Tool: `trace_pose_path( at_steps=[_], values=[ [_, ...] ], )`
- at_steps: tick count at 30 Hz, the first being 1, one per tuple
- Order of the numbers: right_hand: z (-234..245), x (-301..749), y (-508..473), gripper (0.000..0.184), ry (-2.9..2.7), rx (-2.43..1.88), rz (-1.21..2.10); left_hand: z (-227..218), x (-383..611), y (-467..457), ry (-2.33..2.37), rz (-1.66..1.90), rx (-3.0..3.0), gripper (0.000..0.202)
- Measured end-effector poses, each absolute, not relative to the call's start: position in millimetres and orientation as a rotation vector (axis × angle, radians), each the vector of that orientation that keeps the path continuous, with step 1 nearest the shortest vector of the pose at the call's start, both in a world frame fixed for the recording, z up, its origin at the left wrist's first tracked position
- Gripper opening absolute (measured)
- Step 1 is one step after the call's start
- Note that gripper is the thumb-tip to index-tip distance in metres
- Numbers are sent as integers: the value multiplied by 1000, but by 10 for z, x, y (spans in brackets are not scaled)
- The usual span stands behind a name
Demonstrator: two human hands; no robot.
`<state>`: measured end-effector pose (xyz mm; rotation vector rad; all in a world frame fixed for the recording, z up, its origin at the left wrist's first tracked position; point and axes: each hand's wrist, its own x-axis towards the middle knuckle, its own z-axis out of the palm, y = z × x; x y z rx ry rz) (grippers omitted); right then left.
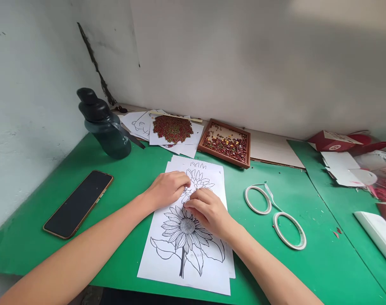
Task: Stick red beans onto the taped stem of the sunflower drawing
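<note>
A white sheet printed with a black-outlined sunflower (188, 225) lies on the green table, on top of other sheets. More flower outlines show on the upper part of the paper. My left hand (170, 189) rests at the paper's left side with its fingers curled inward. Just below and right of it, my right hand (209, 210) is over the sheet above the sunflower, thumb and fingers pinched together. Whatever is between the fingers of either hand is hidden or too small to name.
Two tape rolls (290, 231) lie at right, joined by a loose strip. Behind the paper stands a wooden tray (248, 148) of mixed beans, beside a bean-covered flower picture (173, 129). A dark water bottle (105, 131) and a phone (78, 204) are at left, a red box (334, 141) far right.
</note>
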<state>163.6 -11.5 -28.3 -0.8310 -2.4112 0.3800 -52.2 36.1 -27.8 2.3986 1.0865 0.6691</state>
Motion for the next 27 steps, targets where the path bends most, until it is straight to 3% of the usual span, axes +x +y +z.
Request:
trace_pose_path(
  at_steps=[27],
  values=[
    [-358, 1631, -120, 20, -2481, -831, 469, -280, -524, 370, 1115, 589, 2365, 27]
  ],
)
